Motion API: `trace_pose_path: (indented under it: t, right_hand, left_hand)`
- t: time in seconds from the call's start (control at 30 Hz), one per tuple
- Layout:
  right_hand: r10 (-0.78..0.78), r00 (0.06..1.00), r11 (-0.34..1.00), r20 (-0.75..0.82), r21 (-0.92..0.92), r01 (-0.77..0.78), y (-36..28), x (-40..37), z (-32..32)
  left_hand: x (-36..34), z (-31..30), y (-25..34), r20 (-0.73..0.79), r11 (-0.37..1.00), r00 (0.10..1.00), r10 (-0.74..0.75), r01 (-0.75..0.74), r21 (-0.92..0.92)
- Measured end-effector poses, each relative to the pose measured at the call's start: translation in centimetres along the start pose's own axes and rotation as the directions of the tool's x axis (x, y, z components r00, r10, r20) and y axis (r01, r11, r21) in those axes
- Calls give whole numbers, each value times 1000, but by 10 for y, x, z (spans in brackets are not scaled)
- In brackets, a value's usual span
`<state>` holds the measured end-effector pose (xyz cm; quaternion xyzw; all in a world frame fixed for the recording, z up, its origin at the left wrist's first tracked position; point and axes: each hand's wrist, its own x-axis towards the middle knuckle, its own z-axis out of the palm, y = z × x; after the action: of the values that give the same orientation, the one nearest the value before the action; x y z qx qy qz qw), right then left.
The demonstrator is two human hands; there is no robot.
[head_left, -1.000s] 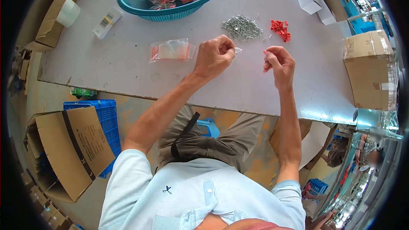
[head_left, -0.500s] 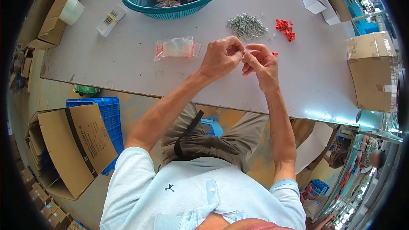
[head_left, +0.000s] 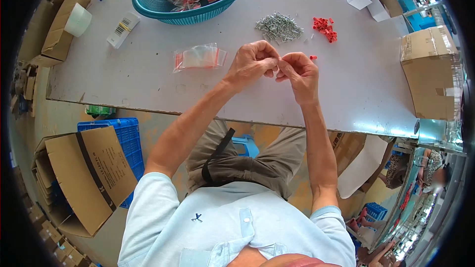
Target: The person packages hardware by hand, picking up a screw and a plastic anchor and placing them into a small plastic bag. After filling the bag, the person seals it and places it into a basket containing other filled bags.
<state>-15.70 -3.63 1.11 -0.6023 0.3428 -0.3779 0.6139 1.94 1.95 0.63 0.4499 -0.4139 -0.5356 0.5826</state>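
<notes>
My left hand (head_left: 253, 64) and my right hand (head_left: 301, 75) meet above the table, thumbs and forefingers pinched together and touching at the tips. Whatever lies between them is too small and hidden to name. A heap of silver screws (head_left: 279, 27) lies just beyond the hands. Farther right is a pile of small red plastic pieces (head_left: 325, 29), and one loose red piece (head_left: 313, 58) rests beside my right hand. Left of my left hand lies a stack of clear zip bags (head_left: 200, 58) with red edges.
A teal basket (head_left: 198, 17) holds several filled packets at the back. At left are a white box (head_left: 123, 30), tape rolls (head_left: 78, 20) and a carton (head_left: 59, 42). Another carton (head_left: 429, 74) stands at the right edge. Below left, an open carton (head_left: 94, 178) sits by a blue crate (head_left: 129, 141).
My hands have drawn closer, fingertips now pressed together, and the right fingers have curled in more. The view has shifted slightly; the loose red piece shows more clearly.
</notes>
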Motion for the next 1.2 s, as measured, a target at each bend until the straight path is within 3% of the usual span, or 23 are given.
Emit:
trace_pose_path:
  t: [0.07,0.1,0.13,0.17,0.2,0.27,0.33,0.4,0.43,0.5,0.6,0.63,0.7,0.73,0.77,0.8,0.9,1.07,1.2]
  right_hand:
    - [-25,999,998,-45,-55,22,1,-1,3]
    - [-189,978,915,-87,-377,143,0,-2,8]
    - [-353,933,716,-73,-663,219,-2,-3,13]
    - [-415,908,667,-59,-698,260,-7,-6,17]
    - [-417,906,664,-65,-703,255,-9,-7,14]
    - [-307,950,771,-50,-599,218,-11,-8,6]
    - [-300,952,747,-63,-636,194,-20,-4,-21]
    - [-334,937,502,-103,-861,84,-32,5,-48]
    - [-337,936,499,-102,-862,86,-32,11,-59]
    - [-299,954,285,14,-953,103,-22,23,-78]
    - [-322,938,239,131,-947,214,-3,40,-92]
    - [-321,937,244,139,-944,224,-7,40,-87]
    - [-75,997,651,-21,-759,33,-21,30,-70]
    - [-75,997,653,-10,-756,42,-28,24,-60]
    - [-23,1000,867,19,-497,29,-33,14,-50]
    - [23,998,983,59,-184,-12,-35,6,-41]
    - [38,996,999,81,-11,-38,-33,-8,-15]
    - [72,997,994,17,-87,-70,-13,1,-4]
    - [114,993,992,30,44,-115,-12,2,-6]
  left_hand:
    - [0,4,-9,-50,975,988,144,-134,175]
    - [-2,6,-9,-43,976,989,144,-135,170]
    - [-4,6,-9,-10,866,955,297,-265,425]
    - [-5,6,-8,62,673,899,434,-369,641]
    - [-6,8,-7,69,674,898,435,-376,636]
    - [-7,8,-5,-82,811,955,286,-196,551]
    - [-1,5,-9,-124,870,962,243,-160,466]
    - [1,5,-11,-161,920,967,197,-125,371]
    - [1,5,-11,-175,930,967,183,-112,351]
    - [2,5,-9,-184,936,968,170,-101,336]
    - [2,3,-10,-152,918,972,180,-110,380]
    - [3,4,-10,-151,919,971,186,-117,376]
    - [2,4,-11,-159,918,969,191,-119,378]
    - [2,5,-10,-161,919,968,193,-121,374]
    - [1,5,-10,-164,922,968,191,-120,368]
    - [0,5,-9,-170,922,968,187,-113,369]
    - [0,4,-9,-144,909,969,200,-129,396]
    - [-1,5,-11,-76,919,974,213,-173,354]
    - [0,3,-7,-75,952,988,132,-106,287]
